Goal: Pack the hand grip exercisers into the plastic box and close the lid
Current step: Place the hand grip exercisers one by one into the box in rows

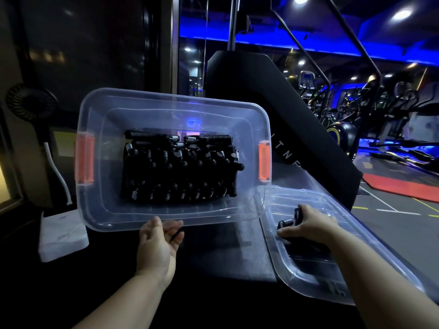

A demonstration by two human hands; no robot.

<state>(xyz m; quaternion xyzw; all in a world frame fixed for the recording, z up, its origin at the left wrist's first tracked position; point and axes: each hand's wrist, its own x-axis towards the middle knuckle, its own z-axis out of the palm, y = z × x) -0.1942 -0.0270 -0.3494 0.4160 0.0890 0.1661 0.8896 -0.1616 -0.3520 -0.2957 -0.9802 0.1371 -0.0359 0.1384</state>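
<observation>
A clear plastic box (109, 210) with orange side latches (84, 160) is tipped toward me, open. Inside lie several black hand grip exercisers (180, 167) with silver springs, packed in rows. My left hand (159, 243) grips the box's near rim from below, thumb on the rim and fingers curled under it. The clear lid (351, 276) lies flat to the right of the box. On it, my right hand (306, 225) grips one black exerciser (291, 222), whose spring shows beside my fingers.
The box and lid sit on a dark padded surface (225, 252). A white folded cloth (61, 236) lies at the left, under a white cable and a small black fan (31, 100). A black angled pad (273, 110) rises behind; gym machines stand far right.
</observation>
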